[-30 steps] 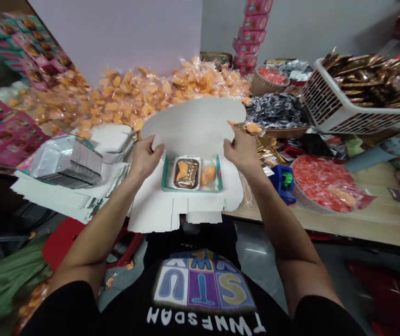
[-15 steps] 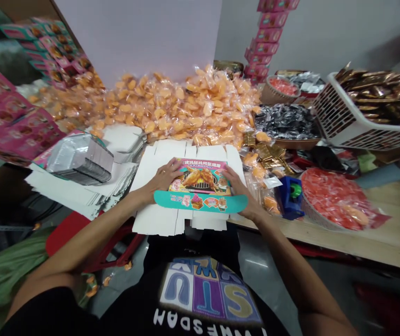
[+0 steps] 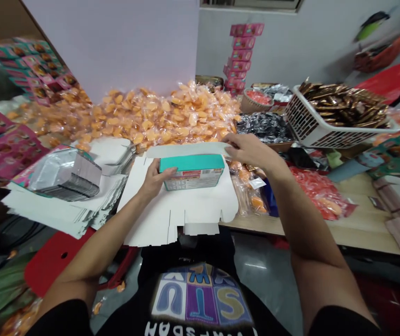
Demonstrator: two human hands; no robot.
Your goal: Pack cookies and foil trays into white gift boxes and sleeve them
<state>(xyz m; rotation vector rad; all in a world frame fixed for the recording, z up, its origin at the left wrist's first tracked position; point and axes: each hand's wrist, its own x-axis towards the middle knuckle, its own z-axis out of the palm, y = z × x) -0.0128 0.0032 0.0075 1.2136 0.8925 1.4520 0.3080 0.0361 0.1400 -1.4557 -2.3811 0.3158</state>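
Observation:
A small printed carton (image 3: 193, 175), teal with a picture panel, is tipped up on a pile of flat white card blanks (image 3: 151, 210). My left hand (image 3: 156, 181) grips its left end, thumb across the teal side. Behind the teal side stretches the carton's long pale flap (image 3: 186, 150). At that flap's right end is my right hand (image 3: 247, 150), its fingers curled and closed around the flap's edge. The carton's inside is hidden from me.
Wrapped orange pieces (image 3: 151, 116) are heaped behind the blanks. Silver foil trays (image 3: 65, 172) are stacked at left. To the right are a white basket (image 3: 320, 135) of brown-gold packets, black sachets (image 3: 263, 123) and red sachets (image 3: 319, 191). A red stool (image 3: 56, 261) stands below left.
The carton has turned from picture side up to teal side up, with its pale flap now raised behind. My right hand has moved from the right end up to the flap's corner.

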